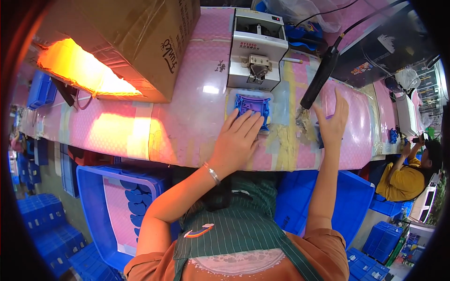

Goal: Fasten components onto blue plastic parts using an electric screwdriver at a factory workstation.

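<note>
A blue plastic housing [264, 110], open side up, lies on a small pale base in front of a screw feeder machine [257, 49]. My left hand [238, 138] reaches over it, its fingers stretched out flat on the housing's near left part and hiding some of it. A black electric screwdriver [320, 77] hangs tilted from its cable, tip down over the worn tape on the table. Just right of that tip is my right hand [333, 122], thumb and fingers apart, gripping nothing. Behind it a dark blue piece [320, 136] shows partly; its kind is hidden.
A large cardboard box [154, 51] with a brightly glowing opening stands at the left of the pink table [197, 107]. Blue bins flank me; the left bin [93, 206] holds several blue parts. A black box [379, 51] stands back right. A person in yellow [401, 180] sits far right.
</note>
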